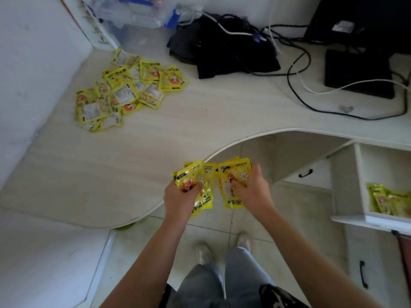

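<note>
My left hand (178,197) grips a bunch of yellow hand-warmer packets (201,185) at the curved front edge of the pale desk (111,174). My right hand (252,188) grips a second bunch of the same packets (231,174) just to the right, over the floor. The two bunches nearly touch. Far back on the left of the desk lies a loose pile of several yellow packets (124,90), some face down.
More yellow packets (387,200) lie in an open white drawer at the right. Black cloth (222,52), cables (295,85), a black box (358,74) and a clear plastic bin (138,16) crowd the back of the desk. A wall bounds the left.
</note>
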Tool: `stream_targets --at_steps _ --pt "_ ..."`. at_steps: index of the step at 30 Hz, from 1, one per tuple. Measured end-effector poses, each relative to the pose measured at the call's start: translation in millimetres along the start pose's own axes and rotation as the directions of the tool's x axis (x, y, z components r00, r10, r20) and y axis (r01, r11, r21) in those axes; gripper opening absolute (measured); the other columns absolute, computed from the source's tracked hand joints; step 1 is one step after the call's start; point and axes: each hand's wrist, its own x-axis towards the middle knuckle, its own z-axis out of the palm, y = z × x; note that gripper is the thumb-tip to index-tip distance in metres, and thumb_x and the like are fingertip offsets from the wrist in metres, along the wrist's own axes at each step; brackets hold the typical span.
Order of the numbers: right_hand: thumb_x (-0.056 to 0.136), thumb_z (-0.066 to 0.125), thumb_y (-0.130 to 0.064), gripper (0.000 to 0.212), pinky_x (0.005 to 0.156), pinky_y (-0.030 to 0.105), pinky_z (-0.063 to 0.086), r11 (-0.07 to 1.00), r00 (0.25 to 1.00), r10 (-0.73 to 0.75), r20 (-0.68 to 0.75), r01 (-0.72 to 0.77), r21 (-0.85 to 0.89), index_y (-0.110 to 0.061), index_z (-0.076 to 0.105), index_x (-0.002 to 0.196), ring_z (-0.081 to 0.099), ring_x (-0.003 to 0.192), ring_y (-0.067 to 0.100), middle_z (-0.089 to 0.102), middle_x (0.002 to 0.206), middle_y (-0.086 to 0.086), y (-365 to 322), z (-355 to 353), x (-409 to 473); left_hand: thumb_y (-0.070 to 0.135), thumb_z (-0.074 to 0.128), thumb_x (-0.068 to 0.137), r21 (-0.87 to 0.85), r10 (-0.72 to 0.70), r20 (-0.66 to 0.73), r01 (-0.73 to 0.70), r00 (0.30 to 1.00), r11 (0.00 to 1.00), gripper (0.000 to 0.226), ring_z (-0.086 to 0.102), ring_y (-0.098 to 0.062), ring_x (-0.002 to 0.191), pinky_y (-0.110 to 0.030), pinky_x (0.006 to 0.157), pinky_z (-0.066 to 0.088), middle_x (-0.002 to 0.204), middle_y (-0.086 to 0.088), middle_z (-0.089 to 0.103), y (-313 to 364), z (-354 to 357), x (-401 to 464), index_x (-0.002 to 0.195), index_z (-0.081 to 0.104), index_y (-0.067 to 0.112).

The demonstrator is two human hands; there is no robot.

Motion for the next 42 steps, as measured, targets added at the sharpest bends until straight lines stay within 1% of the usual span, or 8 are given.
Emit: stream_targets --at_steps 3,7,12,19,26,30,36,42 --pt "0.089 0.063 -0.014 0.04 0.041 0.011 0.033 0.999 0.998 0.031 -0.052 -0.029 0.027 -0.014 0.042 0.122 0.047 0.065 -0.001 0.057 0.092 0.001 24.8 -23.3 -10.2 0.015 0.077 0.071 0.025 0.021 0.055 -0.022 0.998 0.999 0.02 0.069 -0.012 0.078 -0.034 0.078 0.055 0.08 0.009 0.073 -0.9 24.8 -16.0 0.086 0.07 0.026" --pt "0.088 0.064 -0.015 0.038 0.053 0.025 0.037 0.995 0.987 0.098 -0.125 -0.093 0.045 -0.012 0.043 0.12 0.051 0.069 0.016 0.056 0.089 0.001 69.7 -73.3 -25.1 0.016 0.077 0.073 0.093 0.036 0.156 -0.051 0.987 0.994 0.012 0.069 -0.013 0.074 -0.026 0.065 0.051 0.075 0.006 0.072 -2.7 78.0 -49.0 0.083 0.071 0.021" --pt "0.086 0.066 -0.015 0.039 0.064 0.027 0.037 0.987 0.961 0.162 -0.225 -0.153 0.058 -0.009 0.044 0.119 0.051 0.078 0.022 0.055 0.091 0.001 137.9 -150.7 -39.2 0.019 0.077 0.072 0.144 0.047 0.247 -0.085 0.968 0.986 0.013 0.069 -0.013 0.073 -0.03 0.07 0.055 0.077 0.005 0.073 -9.0 160.4 -99.1 0.084 0.071 0.021" --pt "0.088 0.063 -0.014 0.03 0.045 0.019 0.032 0.977 0.942 0.211 -0.259 -0.198 0.075 -0.017 0.038 0.104 0.051 0.066 0.015 0.048 0.075 -0.009 233.6 -263.0 -50.7 0.022 0.079 0.07 0.163 -0.015 0.291 -0.034 0.957 0.986 0.02 0.07 -0.017 0.076 -0.033 0.076 0.056 0.081 0.003 0.074 -16.5 287.3 -174.5 0.088 0.071 0.019" --pt "0.087 0.063 -0.014 0.045 0.053 0.027 0.037 0.964 0.913 0.26 -0.315 -0.228 0.135 -0.014 0.041 0.126 0.053 0.075 0.02 0.058 0.091 -0.002 297.2 -347.7 -41.0 0.017 0.08 0.071 0.169 0.006 0.349 -0.069 0.937 0.983 0.018 0.07 -0.018 0.071 -0.029 0.069 0.055 0.08 -0.001 0.074 -3.6 389.6 -218.4 0.087 0.072 0.015" --pt "0.087 0.065 -0.018 0.037 0.067 0.036 0.05 0.95 0.891 0.298 -0.343 -0.242 0.198 -0.011 0.042 0.116 0.059 0.084 0.029 0.061 0.092 0.003 317.8 -383.0 -19.9 0.017 0.08 0.071 0.185 -0.004 0.382 -0.072 0.924 0.98 0.02 0.07 -0.015 0.074 -0.028 0.07 0.054 0.081 0.003 0.074 6.7 436.2 -222.1 0.089 0.071 0.017" --pt "0.087 0.065 -0.018 0.034 0.062 0.031 0.04 0.937 0.874 0.338 -0.349 -0.276 0.216 -0.008 0.043 0.11 0.055 0.081 0.028 0.06 0.094 0.007 337.4 -421.6 31.2 0.015 0.08 0.072 0.224 -0.004 0.419 -0.099 0.908 0.969 0.018 0.066 -0.011 0.063 -0.022 0.06 0.047 0.076 0.003 0.072 22.3 498.8 -205.7 0.087 0.071 0.016" --pt "0.088 0.064 -0.017 0.031 0.046 0.022 0.035 0.902 0.866 0.425 -0.264 -0.38 0.205 -0.011 0.039 0.107 0.048 0.061 0.011 0.051 0.082 -0.001 357.7 -442.1 91.7 0.022 0.08 0.072 0.315 -0.061 0.431 -0.086 0.901 0.945 0.016 0.063 -0.016 0.061 -0.023 0.059 0.046 0.07 0.002 0.069 32.3 557.0 -174.4 0.082 0.07 0.015"
